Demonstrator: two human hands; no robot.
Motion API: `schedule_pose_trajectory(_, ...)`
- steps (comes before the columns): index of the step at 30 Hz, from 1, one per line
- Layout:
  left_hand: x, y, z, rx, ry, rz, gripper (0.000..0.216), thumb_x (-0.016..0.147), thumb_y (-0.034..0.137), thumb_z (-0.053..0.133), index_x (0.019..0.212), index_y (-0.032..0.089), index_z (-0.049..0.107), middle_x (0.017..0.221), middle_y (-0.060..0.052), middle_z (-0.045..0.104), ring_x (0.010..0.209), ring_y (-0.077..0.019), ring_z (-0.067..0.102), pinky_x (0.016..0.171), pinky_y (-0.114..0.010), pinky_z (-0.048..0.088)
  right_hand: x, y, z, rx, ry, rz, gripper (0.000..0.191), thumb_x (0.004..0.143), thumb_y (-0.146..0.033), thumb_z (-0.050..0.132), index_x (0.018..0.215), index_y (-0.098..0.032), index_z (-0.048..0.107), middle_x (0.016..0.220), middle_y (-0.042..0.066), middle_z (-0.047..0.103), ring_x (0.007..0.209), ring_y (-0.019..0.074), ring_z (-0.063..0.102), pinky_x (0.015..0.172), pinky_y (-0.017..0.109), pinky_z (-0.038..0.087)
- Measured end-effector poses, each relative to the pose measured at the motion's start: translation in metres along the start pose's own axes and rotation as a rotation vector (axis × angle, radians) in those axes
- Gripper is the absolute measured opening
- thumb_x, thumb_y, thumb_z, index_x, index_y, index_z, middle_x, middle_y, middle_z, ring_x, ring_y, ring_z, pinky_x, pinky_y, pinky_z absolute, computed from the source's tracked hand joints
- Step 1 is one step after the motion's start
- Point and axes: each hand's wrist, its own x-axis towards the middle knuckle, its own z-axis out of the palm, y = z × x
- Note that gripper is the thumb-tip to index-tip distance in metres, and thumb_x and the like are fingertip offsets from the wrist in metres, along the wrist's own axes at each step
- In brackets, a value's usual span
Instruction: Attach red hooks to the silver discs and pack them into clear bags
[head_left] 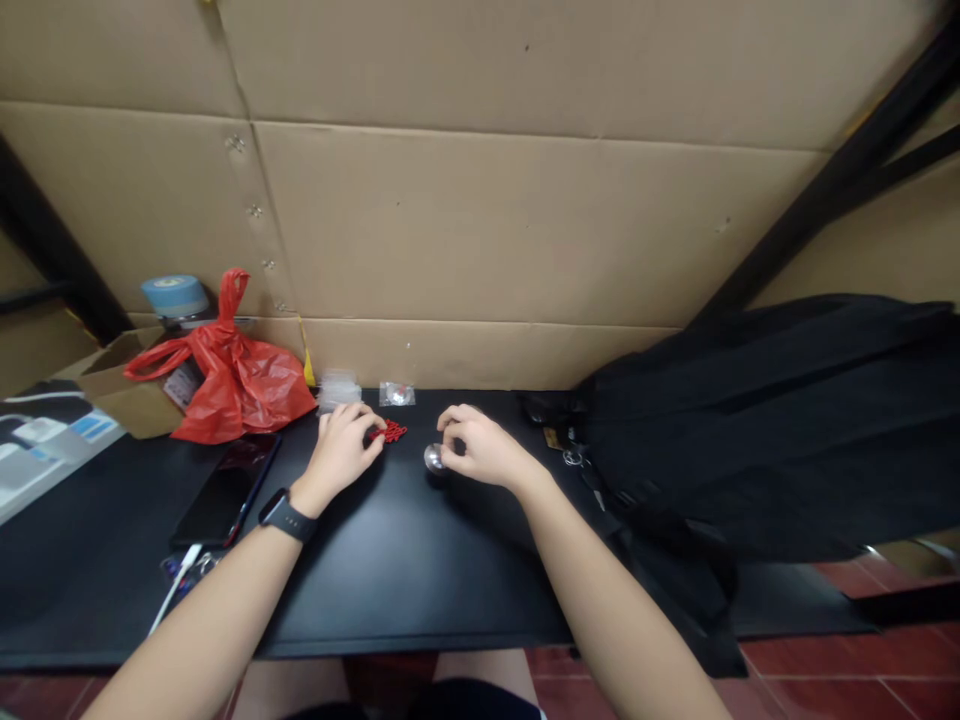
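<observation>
- shiny metal piece point(433, 458) is pinched above the black desk point(405, 580) by the right hand point(476, 447), right edge hidden by fingers
- red cord bundle point(393, 431) is half covered by the curled left hand point(346, 445); whether it's gripped can't be told
- backpack point(780, 430) is cut off at the right

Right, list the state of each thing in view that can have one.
Left hand: curled, fingertips at red cord bundle
Right hand: pinching shiny metal object
Phone: flat, screen dark, white cable attached
Red plastic bag: tied at top
Cardboard box: open-topped
Blue lid: on its container
Watch: strapped on left wrist
Small packet: flat, seal unclear
</observation>
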Motion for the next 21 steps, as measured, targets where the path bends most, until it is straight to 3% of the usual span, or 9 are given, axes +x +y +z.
schedule_pose_trajectory(4,-0.002,0.003,0.015,-0.005,-0.037,0.055,0.016,0.091,0.028,0.058,0.103,0.028,0.069,0.108,-0.004,0.062,0.107,-0.0249,0.053,0.083,-0.037,0.035,0.001,0.011,0.004,0.084,-0.097,-0.008,0.020,0.086,-0.027,0.064,0.068,-0.019,0.063,0.096,0.004,0.066,0.088,0.0171,0.061,0.086,0.032,0.045)
schedule_pose_trajectory(8,0.001,0.004,0.024,0.021,-0.036,0.065,0.017,0.092,0.029,0.058,0.104,0.027,0.070,0.109,-0.005,0.061,0.108,-0.0249,0.051,0.083,-0.037,0.035,0.001,0.033,0.011,-0.081,0.052,0.237,0.010,0.086,-0.030,0.064,0.088,-0.020,0.066,0.100,0.007,0.066,0.096,0.0217,0.059,0.086,0.034,0.044)
schedule_pose_trajectory(12,0.003,0.003,0.029,0.022,-0.024,0.044,0.013,0.091,0.029,0.060,0.095,0.025,0.071,0.106,-0.006,0.062,0.107,-0.0252,0.050,0.082,-0.037,0.035,-0.003,0.061,0.020,-0.239,0.079,0.431,0.025,0.080,-0.026,0.069,0.103,-0.021,0.063,0.111,0.010,0.064,0.102,0.0260,0.057,0.086,0.036,0.043)
schedule_pose_trajectory(21,0.004,0.006,0.026,-0.020,-0.012,0.031,0.014,0.093,0.027,0.059,0.085,0.023,0.069,0.103,-0.004,0.065,0.105,-0.0233,0.052,0.080,-0.036,0.032,-0.004,0.095,0.036,-0.199,0.122,0.504,0.027,0.081,-0.029,0.064,0.108,-0.022,0.061,0.106,0.008,0.068,0.099,0.0245,0.062,0.084,0.035,0.045)
